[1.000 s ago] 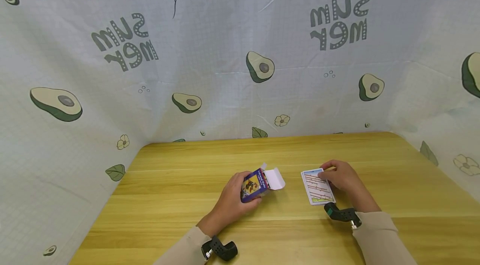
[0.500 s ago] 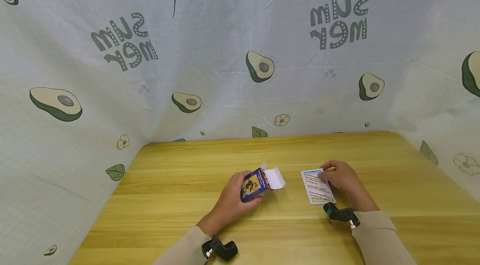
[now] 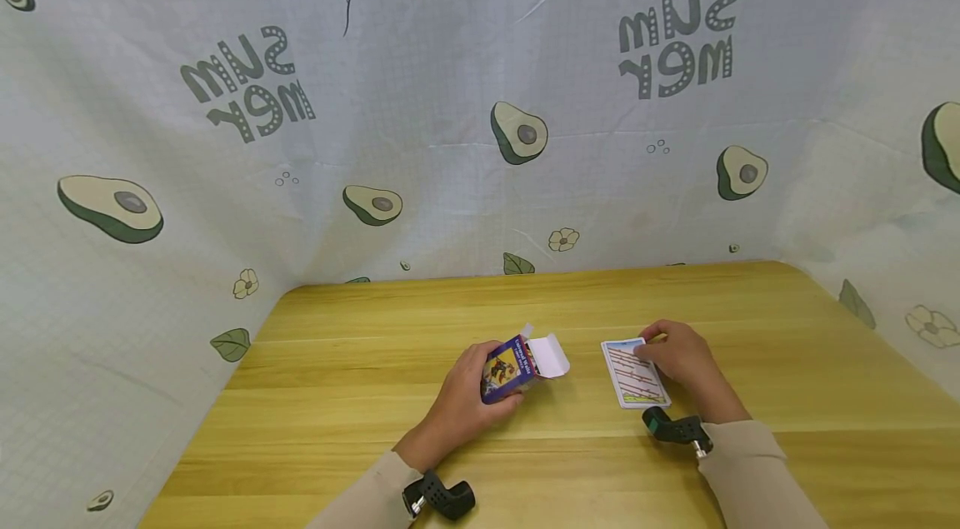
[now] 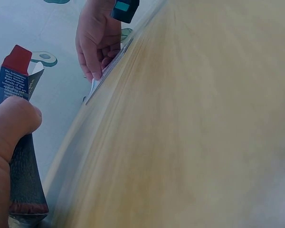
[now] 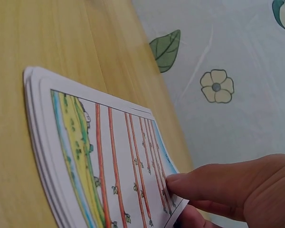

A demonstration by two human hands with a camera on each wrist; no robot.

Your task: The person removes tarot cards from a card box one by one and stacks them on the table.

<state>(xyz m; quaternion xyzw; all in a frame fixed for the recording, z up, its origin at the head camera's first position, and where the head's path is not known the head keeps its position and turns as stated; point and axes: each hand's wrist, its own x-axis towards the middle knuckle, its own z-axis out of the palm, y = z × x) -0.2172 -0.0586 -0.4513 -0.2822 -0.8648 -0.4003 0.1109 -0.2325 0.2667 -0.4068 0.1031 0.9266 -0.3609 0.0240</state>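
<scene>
My left hand grips a purple card box, thumb along its near side and fingers round the far side. The box's white end flap hangs open toward the right. To the right, my right hand pinches the upper right corner of a small stack of tarot cards. In the right wrist view, the thumb lies on the top card, which shows slanting brown staves over a yellow-green strip; the other fingers are mostly hidden beneath. In the left wrist view the thumb presses the box's printed side.
A wooden table lies under both hands. A pale cloth with avocado prints hangs behind it and along the sides. Each wrist wears a black camera mount, one at the left wrist and one at the right.
The right wrist and forearm have shifted slightly left. The left hand, the box and the cards look almost unmoved.
</scene>
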